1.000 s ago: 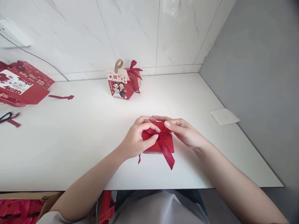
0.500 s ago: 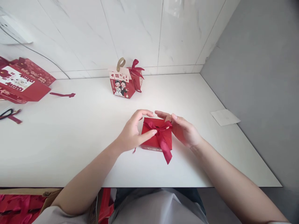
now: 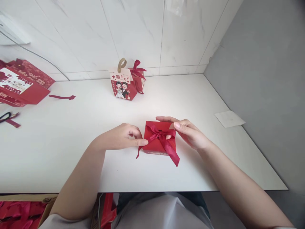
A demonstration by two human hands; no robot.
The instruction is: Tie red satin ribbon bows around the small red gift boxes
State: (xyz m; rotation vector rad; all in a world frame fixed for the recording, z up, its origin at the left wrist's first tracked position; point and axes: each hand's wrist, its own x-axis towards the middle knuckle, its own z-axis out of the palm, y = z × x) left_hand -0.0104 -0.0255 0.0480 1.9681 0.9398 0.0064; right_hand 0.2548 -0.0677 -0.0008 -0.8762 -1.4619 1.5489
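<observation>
Grip is a light pinch on both sides: left hand (image 3: 121,140) has slid off the top to the left tail of the ribbon bow (image 3: 158,135); right hand (image 3: 190,133) holds its right loop; red gift box (image 3: 156,147) (bow now uncovered, knotted) sits mid-tabletop (image 3: 71,143).

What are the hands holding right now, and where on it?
The left hand pinches the ribbon tail at the left edge of the red box; the right hand grips its right side.
</observation>
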